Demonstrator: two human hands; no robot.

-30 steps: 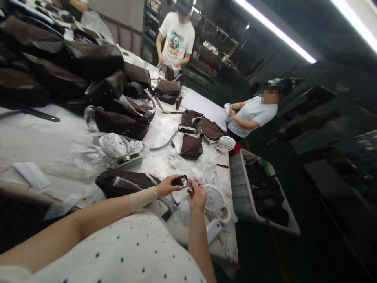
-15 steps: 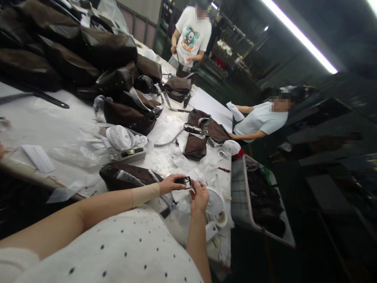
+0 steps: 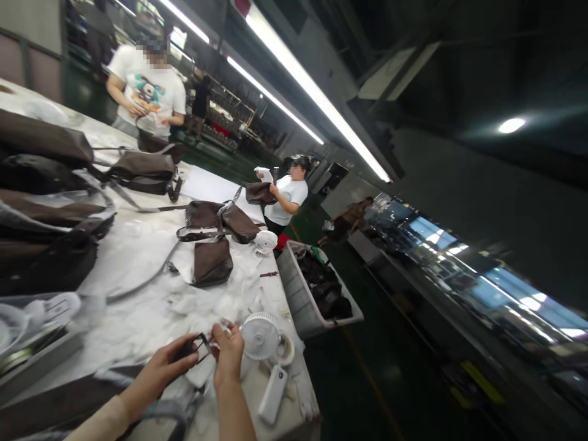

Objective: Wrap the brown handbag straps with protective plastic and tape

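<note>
My left hand is closed on a dark rectangular buckle, with a dark piece between its fingers that looks like strap. Close against the buckle's other side, my right hand has its fingers pinched together. Something whitish and clear, maybe film, shows at those fingertips, too small to name for sure. Under both hands lies crumpled white wrapping. At the lower left is a brown bag, whose film-wrapped strap runs below my wrists.
A white fan, a tape roll and a white box-like device stand to the right. Beyond are brown bags and a second fan. A bin of dark items adjoins the table. Two co-workers stand across.
My view has swung right and up, so the table appears further left. Both hands stay at the buckle. The co-worker on the right now holds up a brown bag.
</note>
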